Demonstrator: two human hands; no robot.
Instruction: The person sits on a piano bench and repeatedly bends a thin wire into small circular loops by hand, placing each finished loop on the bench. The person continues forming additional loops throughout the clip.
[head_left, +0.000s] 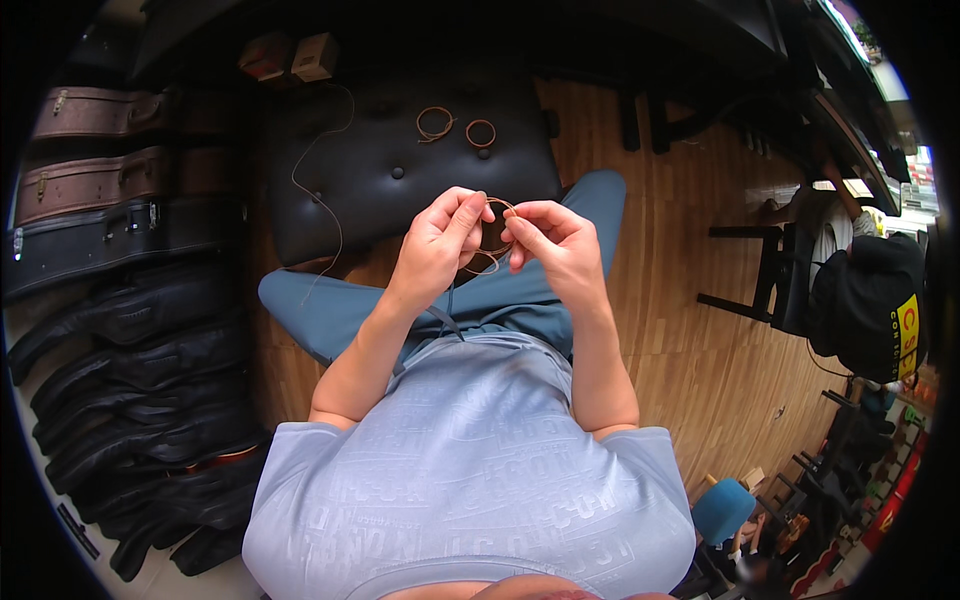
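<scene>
A coiled bronze-coloured guitar string [500,203] is held above my lap, in front of the bench. My left hand [436,242] pinches one side of the coil between thumb and fingers. The thumb and fingertips of my right hand [562,248] close on its other side. Part of the loop hangs below my fingers. On the black tufted bench [370,215] lie a larger coiled string [420,124] and a smaller coiled string [468,133]. One loose, uncoiled string [340,232] trails down the bench's left side toward my knee.
Two small boxes [314,57] sit at the bench's far left. Brown hard cases [95,113] and several black gig bags [150,400] line the left side. To the right, on the wooden floor [650,310], stand a black chair [770,270] and a black bag [870,310]. A person is farther back.
</scene>
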